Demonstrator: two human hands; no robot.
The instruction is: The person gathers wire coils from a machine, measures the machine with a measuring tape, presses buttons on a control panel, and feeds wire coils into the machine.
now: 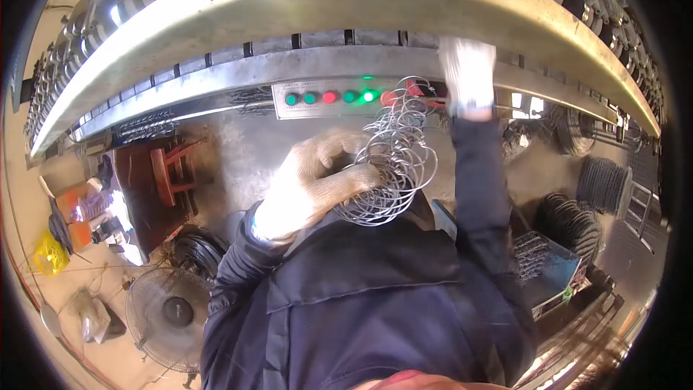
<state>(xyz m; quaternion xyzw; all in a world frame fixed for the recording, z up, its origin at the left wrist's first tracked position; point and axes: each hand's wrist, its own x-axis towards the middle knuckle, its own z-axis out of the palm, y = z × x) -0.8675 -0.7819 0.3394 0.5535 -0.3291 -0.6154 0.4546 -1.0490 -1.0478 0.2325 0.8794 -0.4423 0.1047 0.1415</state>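
A bundle of wire coils (393, 184) hangs before my chest, with loose rings trailing up toward the button panel (307, 110). My left hand (317, 180), in a tan knit glove, is closed round the left side of the coils, thumb and fingers pressed on the wire. Farther up on the right, my right hand (468, 72), in a pale glove, reaches to the metal edge of the machine (289, 65). Its fingers are smeared by motion, so what they touch cannot be made out. One green button on the panel is lit.
A standing fan (170, 310) is at the lower left, below a dark table (137, 188) and a red stool (173, 173). Wire coils (570, 224) and a blue bin (559, 271) lie on the right. The machine's long curved rail (346, 0) spans the top.
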